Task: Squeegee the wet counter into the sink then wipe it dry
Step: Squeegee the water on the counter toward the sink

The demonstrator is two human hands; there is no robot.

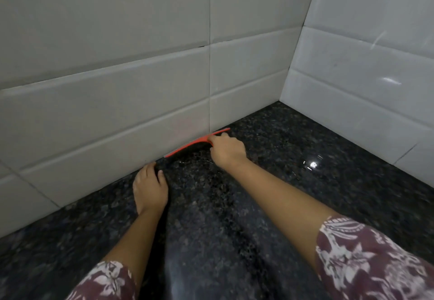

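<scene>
Dark wet tabletop (211, 217) meets tiled wall (105, 111) at mid-frame, where the right hand (229, 150) clamps its fingers on the middle of a red squeegee (187, 147), seemingly light, bendy-edged and slippery, while the left hand (150, 189) rests flat, fingers relaxed.

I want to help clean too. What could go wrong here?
1. The left hand rests on the counter close to the end of the squeegee, so the blade might bump it or push water onto it.
2. The right hand grips the squeegee tight against the wall; water in that seam could be missed.
3. The shiny puddle on the right lies off the blade's line and may stay wet.
</scene>
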